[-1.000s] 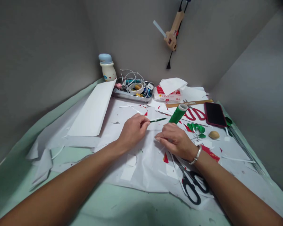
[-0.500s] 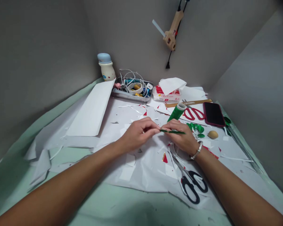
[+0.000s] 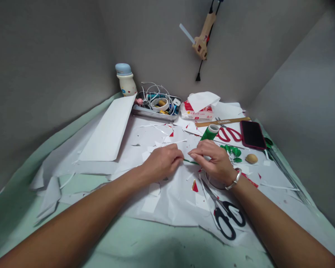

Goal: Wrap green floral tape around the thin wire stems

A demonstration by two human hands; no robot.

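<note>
Left hand [image 3: 163, 162] and right hand [image 3: 212, 160] close together, both pinching a thin green strip [image 3: 190, 161] over scrap-strewn white paper [image 3: 167, 201]; curled glossy green leaf shapes [image 3: 231, 150] already made, just beyond the right hand.

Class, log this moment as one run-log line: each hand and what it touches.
left hand: pinching green strip | right hand: holding green strip | nearby: green roll, black-handled scissors
</note>
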